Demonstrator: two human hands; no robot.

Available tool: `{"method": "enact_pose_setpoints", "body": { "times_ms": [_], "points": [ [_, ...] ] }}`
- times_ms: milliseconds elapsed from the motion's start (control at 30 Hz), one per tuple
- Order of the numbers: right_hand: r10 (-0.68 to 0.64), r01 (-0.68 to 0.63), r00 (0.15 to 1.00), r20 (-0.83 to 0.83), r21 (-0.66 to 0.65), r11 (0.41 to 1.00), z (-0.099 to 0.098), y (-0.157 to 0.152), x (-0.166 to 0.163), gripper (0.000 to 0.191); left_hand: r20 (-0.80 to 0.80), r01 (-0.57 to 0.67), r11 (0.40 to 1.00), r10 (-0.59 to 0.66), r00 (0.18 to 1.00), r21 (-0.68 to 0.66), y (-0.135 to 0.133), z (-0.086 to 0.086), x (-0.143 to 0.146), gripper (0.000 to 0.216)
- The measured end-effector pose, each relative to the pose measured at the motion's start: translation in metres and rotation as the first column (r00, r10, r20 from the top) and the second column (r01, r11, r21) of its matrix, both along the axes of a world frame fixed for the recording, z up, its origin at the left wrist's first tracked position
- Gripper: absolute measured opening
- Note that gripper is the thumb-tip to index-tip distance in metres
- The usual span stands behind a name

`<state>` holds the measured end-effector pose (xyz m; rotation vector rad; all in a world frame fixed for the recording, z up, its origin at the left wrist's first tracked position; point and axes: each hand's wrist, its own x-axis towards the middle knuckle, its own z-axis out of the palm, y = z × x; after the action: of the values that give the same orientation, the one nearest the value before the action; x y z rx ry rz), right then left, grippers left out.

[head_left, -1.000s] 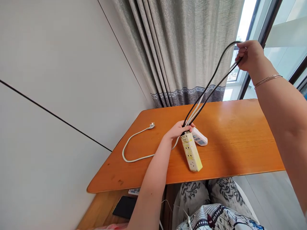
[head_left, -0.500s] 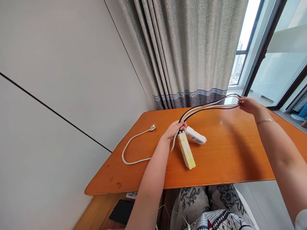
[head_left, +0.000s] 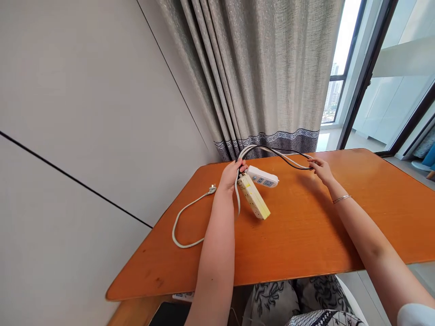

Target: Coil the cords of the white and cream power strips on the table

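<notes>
My left hand [head_left: 231, 175] is closed around a bundle of black and white power cords [head_left: 263, 148], close to where they leave two power strips. A yellowed power strip [head_left: 254, 197] hangs tilted below that hand, and a white power strip [head_left: 263, 176] with sockets sticks out to its right. The cords arch over to my right hand [head_left: 319, 170], whose fingers pinch the far end of the loop. From the left hand a white cord drops behind my forearm. It comes out on the table's left side and ends in a plug [head_left: 211, 189].
The orange wooden table [head_left: 299, 240] has a wall [head_left: 84, 136] along its left and a grey curtain [head_left: 272, 81] behind it. Under its front edge lies a dark flat object [head_left: 170, 314]. A glass door stands at the right.
My left hand has lifted the power strips up and to the left. My right hand has come inward and lower, so the cord loop now bends in a higher arch.
</notes>
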<state>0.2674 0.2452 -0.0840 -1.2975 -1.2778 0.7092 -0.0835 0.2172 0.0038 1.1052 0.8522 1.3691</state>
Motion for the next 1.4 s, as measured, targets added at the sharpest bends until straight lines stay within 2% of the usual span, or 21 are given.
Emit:
{"method": "enact_pose_setpoints", "body": {
  "times_ms": [167, 267, 300, 367, 433, 500, 567, 633, 700, 833, 933, 1033, 1133, 1233, 1300, 1400],
  "points": [
    [0.229, -0.227, 0.956, 0.186, -0.029, 0.973, -0.009, -0.012, -0.008, 0.022, 0.049, -0.108, 0.994, 0.107, 0.993, 0.022, 0.001, -0.001, -0.019, 0.036],
    [0.327, -0.361, 0.847, 0.419, 0.0, 0.933, -0.01, -0.016, -0.013, 0.033, 0.113, -0.192, 0.981, 0.192, 0.975, -0.014, 0.005, 0.001, -0.024, 0.035],
    [0.316, -0.389, 0.792, 0.522, 0.033, 0.921, -0.01, -0.017, -0.015, 0.037, 0.131, -0.212, 0.977, 0.214, 0.968, -0.029, 0.006, 0.001, -0.025, 0.034],
    [0.227, -0.407, 0.699, 0.678, 0.117, 0.906, -0.01, -0.016, -0.018, 0.033, 0.151, -0.236, 0.971, 0.24, 0.959, -0.047, 0.007, 0.0, -0.026, 0.033],
    [0.119, -0.37, 0.679, 0.724, 0.198, 0.908, -0.009, -0.014, -0.02, 0.026, 0.144, -0.245, 0.968, 0.249, 0.958, -0.048, 0.007, -0.003, -0.027, 0.031],
    [0.052, -0.33, 0.697, 0.715, 0.257, 0.908, -0.006, -0.012, -0.02, 0.027, 0.103, -0.259, 0.965, 0.26, 0.96, -0.025, 0.008, -0.007, -0.028, 0.029],
    [0.041, -0.333, 0.705, 0.708, 0.28, 0.9, 0.001, -0.014, -0.02, 0.026, 0.043, -0.265, 0.964, 0.265, 0.963, 0.009, 0.008, -0.011, -0.028, 0.029],
    [0.08, -0.383, 0.67, 0.738, 0.251, 0.889, 0.013, -0.019, -0.021, 0.026, -0.012, -0.266, 0.963, 0.267, 0.964, 0.051, 0.009, -0.014, -0.027, 0.03],
    [0.105, -0.425, 0.586, 0.804, 0.194, 0.884, 0.029, -0.029, -0.026, 0.028, -0.058, -0.27, 0.958, 0.277, 0.959, 0.096, 0.008, -0.014, -0.024, 0.031],
    [0.034, -0.436, 0.382, 0.923, 0.148, 0.888, 0.063, -0.063, -0.049, 0.025, -0.166, -0.28, 0.939, 0.313, 0.935, 0.199, 0.003, -0.01, -0.014, 0.032],
    [-0.015, -0.473, 0.335, 0.942, 0.181, 0.862, 0.083, -0.099, -0.071, 0.03, -0.233, -0.242, 0.932, 0.307, 0.923, 0.272, -0.005, -0.004, -0.003, 0.032],
    [0.021, -0.55, 0.418, 0.908, 0.234, 0.802, 0.098, -0.133, -0.089, 0.04, -0.3, -0.141, 0.937, 0.241, 0.923, 0.319, -0.016, 0.002, 0.01, 0.033],
    [0.243, -0.688, 0.519, 0.82, 0.231, 0.688, 0.11, -0.157, -0.096, 0.041, -0.358, -0.001, 0.934, 0.138, 0.924, 0.357, -0.029, 0.007, 0.025, 0.033],
    [0.503, -0.763, 0.607, 0.616, 0.273, 0.586, 0.12, -0.17, -0.095, 0.029, -0.459, 0.156, 0.912, 0.039, 0.888, 0.38, -0.042, 0.009, 0.039, 0.035],
    [0.657, -0.76, 0.65, 0.381, 0.304, 0.575, 0.124, -0.174, -0.094, 0.02, -0.55, 0.264, 0.882, -0.006, 0.835, 0.391, -0.05, 0.009, 0.049, 0.037],
    [0.744, -0.699, 0.668, -0.011, 0.335, 0.632, 0.128, -0.172, -0.094, 0.007, -0.645, 0.405, 0.823, -0.063, 0.762, 0.398, -0.061, 0.005, 0.064, 0.035]
  ]
}}
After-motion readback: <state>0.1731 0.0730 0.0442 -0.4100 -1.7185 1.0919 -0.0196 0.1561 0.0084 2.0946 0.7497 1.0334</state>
